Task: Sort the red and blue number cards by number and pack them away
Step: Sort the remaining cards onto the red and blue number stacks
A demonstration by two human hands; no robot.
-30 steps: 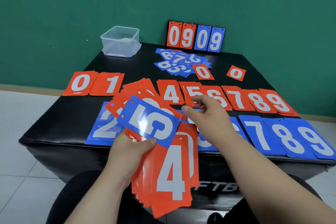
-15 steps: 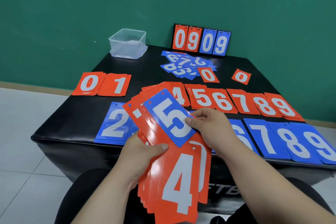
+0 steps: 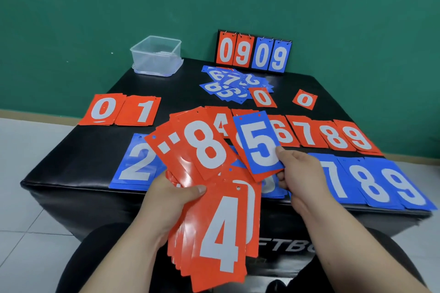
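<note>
My left hand (image 3: 171,200) grips a fanned stack of red cards (image 3: 214,200), with a red 8 and a red 4 showing on top. My right hand (image 3: 301,173) pinches a blue 5 card (image 3: 258,143) by its lower right corner, with a red card edge behind it, held just right of the fan. On the black table (image 3: 78,157) lie red piles 0 (image 3: 102,109), 1 (image 3: 142,110) and 6 to 9 (image 3: 331,137). In front lie blue piles 2 (image 3: 135,164) and 7 to 9 (image 3: 376,183).
A clear plastic box (image 3: 156,56) stands at the back left. A flip scoreboard (image 3: 253,53) reading 0909 stands at the back. A loose heap of blue cards (image 3: 232,83) and two small red 0 cards (image 3: 262,97) (image 3: 305,99) lie before it.
My right hand has pulled the blue 5 off the fan and moved it right, uncovering the red 8. The left hand still holds the fan.
</note>
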